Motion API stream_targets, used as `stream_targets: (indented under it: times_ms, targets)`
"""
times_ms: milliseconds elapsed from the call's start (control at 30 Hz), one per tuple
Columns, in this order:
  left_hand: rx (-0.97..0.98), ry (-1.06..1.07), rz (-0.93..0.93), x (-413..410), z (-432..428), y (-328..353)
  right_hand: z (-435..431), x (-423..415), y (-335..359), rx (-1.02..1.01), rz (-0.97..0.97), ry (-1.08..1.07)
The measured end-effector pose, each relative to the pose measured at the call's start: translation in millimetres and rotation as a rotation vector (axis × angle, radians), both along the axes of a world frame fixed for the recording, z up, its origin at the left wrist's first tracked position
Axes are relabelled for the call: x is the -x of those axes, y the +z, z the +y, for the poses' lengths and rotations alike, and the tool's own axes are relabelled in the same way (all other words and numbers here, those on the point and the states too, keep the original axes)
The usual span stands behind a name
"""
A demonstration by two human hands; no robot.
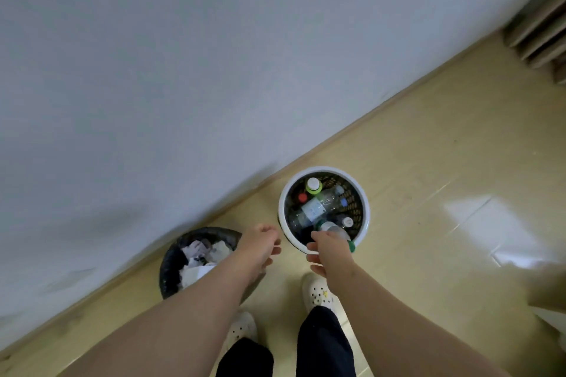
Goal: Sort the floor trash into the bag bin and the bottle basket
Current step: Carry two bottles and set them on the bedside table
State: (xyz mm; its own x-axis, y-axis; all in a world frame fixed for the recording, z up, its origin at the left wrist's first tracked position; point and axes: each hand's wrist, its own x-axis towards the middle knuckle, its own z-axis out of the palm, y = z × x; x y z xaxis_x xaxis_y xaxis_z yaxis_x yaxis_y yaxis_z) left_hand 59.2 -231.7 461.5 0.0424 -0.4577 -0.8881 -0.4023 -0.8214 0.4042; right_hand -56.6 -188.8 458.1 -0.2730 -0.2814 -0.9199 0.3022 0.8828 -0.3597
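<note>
A white-rimmed bottle basket (366, 208) stands on the floor by the wall, holding several plastic bottles. My right hand (329, 251) hovers over its near rim, shut on a clear plastic bottle with a green cap (332, 228) that lies across the rim. To the left, a bin lined with a black bag (171, 257) holds crumpled white paper and wrappers. My left hand (260, 243) hangs between the two containers, above the bin's right edge, fingers loosely curled with nothing in them.
A grey wall (183, 70) runs diagonally behind both containers, with a wooden skirting at its foot. My feet in white clogs (318, 294) stand just in front of the containers. Glossy beige floor (444, 193) stretches to the right; a slatted unit (542, 30) sits at top right.
</note>
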Motion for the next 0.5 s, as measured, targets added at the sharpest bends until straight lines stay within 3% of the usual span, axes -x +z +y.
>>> stream_targets:
  times_ms: [233,500]
  targets:
    - [0.062,0.156,0.047,-110,32,51,14,-104,48,0.042,-0.006,0.209]
    - [0.138,0.649,0.077,-214,102,86,33,-206,78,0.126,-0.061,0.638]
